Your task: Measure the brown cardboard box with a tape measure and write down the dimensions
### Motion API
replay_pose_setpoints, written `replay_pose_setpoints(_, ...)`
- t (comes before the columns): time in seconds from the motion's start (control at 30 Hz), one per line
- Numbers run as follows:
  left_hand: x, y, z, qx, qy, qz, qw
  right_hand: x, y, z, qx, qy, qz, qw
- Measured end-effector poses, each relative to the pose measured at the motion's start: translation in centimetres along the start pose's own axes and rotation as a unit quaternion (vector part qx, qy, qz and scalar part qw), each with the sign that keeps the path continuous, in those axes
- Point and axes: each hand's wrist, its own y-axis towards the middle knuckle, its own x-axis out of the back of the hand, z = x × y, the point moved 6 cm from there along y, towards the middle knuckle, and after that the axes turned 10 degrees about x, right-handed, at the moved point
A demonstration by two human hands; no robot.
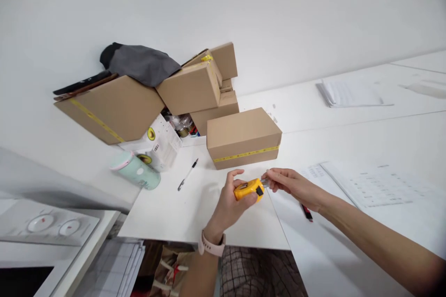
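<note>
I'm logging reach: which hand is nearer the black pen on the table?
Left. The left hand, gripping the yellow tape measure, is just right of the pen; the right hand, pinching the tape's tip, is farther right beyond it.

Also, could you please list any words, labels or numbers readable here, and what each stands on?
Nothing here reads clearly.
On the printed sheets: rows of print, too small.
On the white carton: barcode and avocado picture, lettering blurred.
On the cardboard box, yellow strip: too blurred.
On the yellow tape measure, held by the left hand, tip pinched by the right hand: label unreadable.
</note>
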Motion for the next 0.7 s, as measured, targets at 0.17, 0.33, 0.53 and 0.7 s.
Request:
replay_pose_setpoints(0.17, 8.9, 2.0, -4.5, -0.027, -0.024, -0.158, 0.987, 6.4, 3.1, 3.3, 0.06, 0.047, -0.083, 0.994)
replay_pose_setpoints(0.33, 18.9, 5.8, -8.9, -0.06, -0.056, -0.28, 0.956, 14.2, 9.2, 6.3, 0.126, 0.087, -0.21, 0.966)
replay_pose_setpoints(0.53, 25.5, 8.6, -8.2, -0.034, -0.063, -0.379, 0.923, 15.9, 13.9, 3.5, 0.097, 0.066, -0.269, 0.956)
replay_pose_setpoints(0.7, 26.1, 9.4, -6.6, -0.026, -0.047, -0.382, 0.923, 13.5, 15.1, 2.1, 0.087, 0.024, -0.272, 0.958)
